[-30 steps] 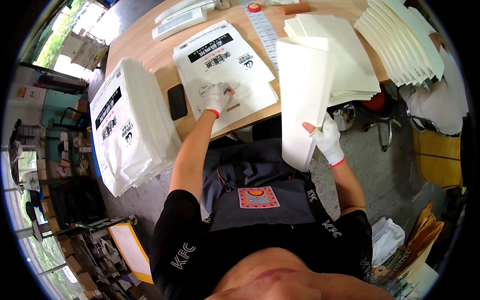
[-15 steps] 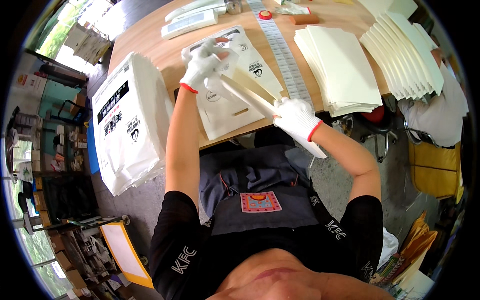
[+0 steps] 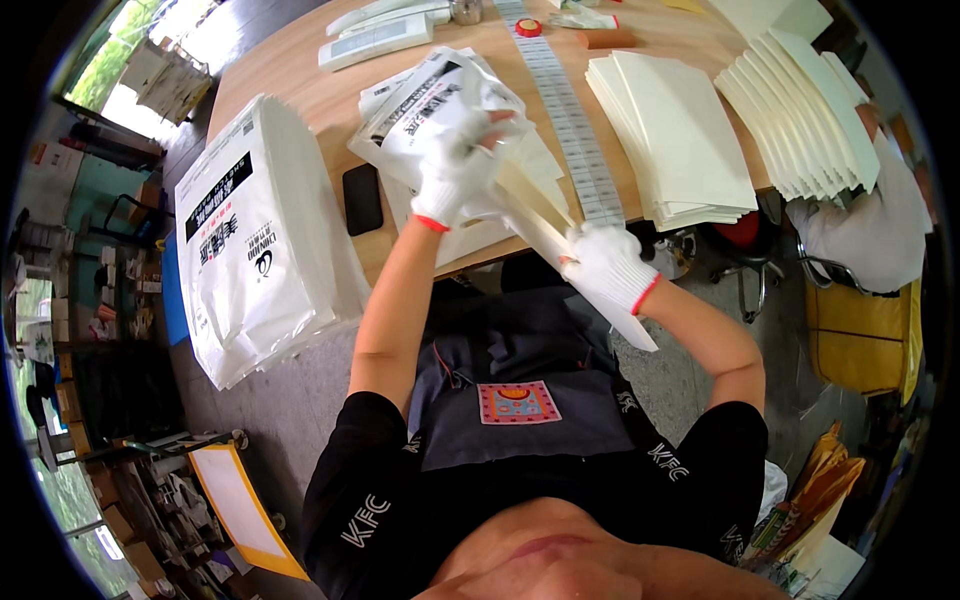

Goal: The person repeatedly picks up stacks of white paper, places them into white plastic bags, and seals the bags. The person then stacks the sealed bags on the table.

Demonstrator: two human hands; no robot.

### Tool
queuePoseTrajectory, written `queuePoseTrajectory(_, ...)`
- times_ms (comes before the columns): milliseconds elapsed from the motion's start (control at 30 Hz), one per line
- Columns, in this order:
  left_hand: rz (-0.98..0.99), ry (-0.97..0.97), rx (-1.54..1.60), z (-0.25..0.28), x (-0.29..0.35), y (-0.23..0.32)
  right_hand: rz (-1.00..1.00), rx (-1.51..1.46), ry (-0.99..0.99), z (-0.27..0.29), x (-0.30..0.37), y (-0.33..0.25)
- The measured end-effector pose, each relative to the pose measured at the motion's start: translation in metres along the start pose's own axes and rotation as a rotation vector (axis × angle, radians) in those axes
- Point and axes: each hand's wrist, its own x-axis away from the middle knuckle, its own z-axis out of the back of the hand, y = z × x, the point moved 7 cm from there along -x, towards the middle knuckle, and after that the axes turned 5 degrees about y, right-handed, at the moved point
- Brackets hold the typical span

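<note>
My left hand (image 3: 455, 175), in a white glove with a red cuff, is blurred over the table and closed on a white printed plastic bag (image 3: 410, 112). More flat white bags (image 3: 485, 240) lie beneath it. My right hand (image 3: 608, 262), gloved the same way, grips cream-coloured card sheets (image 3: 535, 212) near the table's front edge. The sheets slant from my left hand down past my right, and their lower end sticks out beyond the table. Their upper end lies against the bag, but my left hand hides whether it is inside.
A thick pile of printed bags (image 3: 265, 245) overhangs the table's left edge, beside a black phone (image 3: 362, 200). Cream card stacks (image 3: 675, 135) and fanned card (image 3: 800, 125) lie right of a printed strip (image 3: 565, 110). Across the back are a white box (image 3: 375, 42) and a red-rimmed round object (image 3: 528, 28).
My left hand has moved right and toward me, drawing the bag up and over with it. The phone now shows fully. My right hand has shifted slightly right and nearer with the card.
</note>
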Motion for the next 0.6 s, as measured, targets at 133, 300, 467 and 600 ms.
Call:
queuePoseTrajectory(133, -0.037, -0.117, 0.010, -0.056, 0.048, 0.043, 0.090, -0.212, 0.340, -0.006, -0.036, -0.018)
queuePoseTrajectory(300, -0.007, -0.122, -0.204, -0.053, 0.066, 0.089, 0.013, -0.280, 0.319, -0.043, -0.076, -0.013)
queuePoseTrajectory(467, -0.004, -0.081, -0.114, -0.048, 0.087, 0.079, 0.001, -0.214, 0.195, -0.045, -0.093, -0.021)
queuePoseTrajectory(600, 0.032, -0.152, -0.063, -0.049, 0.101, 0.080, 0.011, -0.183, 0.127, -0.049, -0.107, -0.031)
